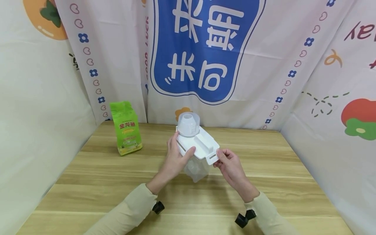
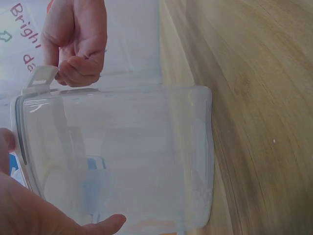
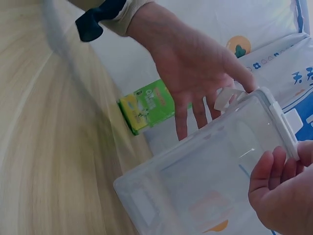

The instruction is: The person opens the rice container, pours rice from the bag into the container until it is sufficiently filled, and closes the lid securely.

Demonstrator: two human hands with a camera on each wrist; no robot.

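A clear plastic storage container [image 2: 127, 142] with a white lid [image 1: 192, 145] stands on the table. A clear measuring cup [image 1: 188, 125] sits upside down on the lid's far end. My left hand [image 1: 173, 160] rests against the container's left side, thumb on the lid and the other fingers stretched out, as the right wrist view shows. With curled fingers and thumb, my right hand [image 1: 230, 166] pinches the white side latch [image 1: 212, 158] at the lid's near right corner. That latch sticks outward in the left wrist view. Another latch [image 3: 227, 98] stands out beside my left hand.
A green bag [image 1: 126, 129] with yellow and red print stands upright at the table's back left. Wood-grain table [image 1: 264, 189] surrounds the container. Printed cloth [image 1: 252, 111] hangs behind and at both sides.
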